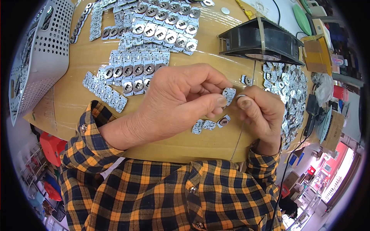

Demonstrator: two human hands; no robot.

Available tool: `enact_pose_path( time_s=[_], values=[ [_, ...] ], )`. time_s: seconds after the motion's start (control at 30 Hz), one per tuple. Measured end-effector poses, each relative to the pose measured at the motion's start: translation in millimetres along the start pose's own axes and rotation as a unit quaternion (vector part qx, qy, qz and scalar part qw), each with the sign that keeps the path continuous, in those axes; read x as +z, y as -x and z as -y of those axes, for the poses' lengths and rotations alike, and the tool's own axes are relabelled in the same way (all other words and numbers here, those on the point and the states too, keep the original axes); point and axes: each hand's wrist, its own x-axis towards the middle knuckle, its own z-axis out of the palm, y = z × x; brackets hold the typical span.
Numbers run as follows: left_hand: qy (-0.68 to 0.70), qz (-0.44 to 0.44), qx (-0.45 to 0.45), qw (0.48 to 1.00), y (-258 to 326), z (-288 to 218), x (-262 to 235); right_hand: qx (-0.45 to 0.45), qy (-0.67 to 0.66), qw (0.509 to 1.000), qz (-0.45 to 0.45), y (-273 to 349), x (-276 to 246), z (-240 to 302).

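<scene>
My left hand [177,102] and my right hand [262,109] meet over the wooden table [77,57]. Between thumb and fingers, my left hand pinches a small flat silver metal part [229,93]. My right hand touches the same part with its fingertips, and a thin wire [241,133] runs down from it toward my body. Just below the hands lie three loose silver parts [210,124] on the table. My sleeves are orange and dark checked cloth.
Rows of joined silver parts [154,34] cover the table's far side. A heap of loose parts [289,92] lies at the right. A black fan [262,40] stands behind it. A perforated white basket [42,57] sits at the left.
</scene>
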Motion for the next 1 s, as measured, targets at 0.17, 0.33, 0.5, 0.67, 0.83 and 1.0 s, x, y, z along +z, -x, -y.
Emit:
enact_pose_path(
  time_s=[0.17, 0.33, 0.5, 0.67, 0.83, 1.0],
  values=[
    [0.043, 0.037, -0.038, 0.998, -3.6, 0.1, -3.0, 0.029, -0.073, 0.997, 0.015, 1.3, 6.3, 4.3],
    [0.071, 0.026, -0.049, 0.996, -1.2, -2.3, -0.6, 0.029, -0.068, 0.997, -0.008, 2.0, 12.5, 3.1],
    [0.09, 0.041, -0.033, 0.995, -2.3, -5.4, -0.7, 0.129, -0.239, 0.962, 0.032, 4.1, 13.1, 1.5],
    [0.099, 0.053, -0.034, 0.993, -5.7, -5.7, -0.5, 0.132, -0.375, 0.916, 0.052, 4.5, 14.5, -0.7],
    [0.058, 0.003, 0.007, 0.998, -2.6, 1.6, 2.6, 0.137, -0.318, 0.938, 0.001, 2.9, 18.9, 0.1],
    [-0.179, -0.031, 0.217, 0.959, -5.6, 3.6, 0.1, 0.137, -0.269, 0.953, -0.035, 3.9, 20.9, 2.1]
  ],
)
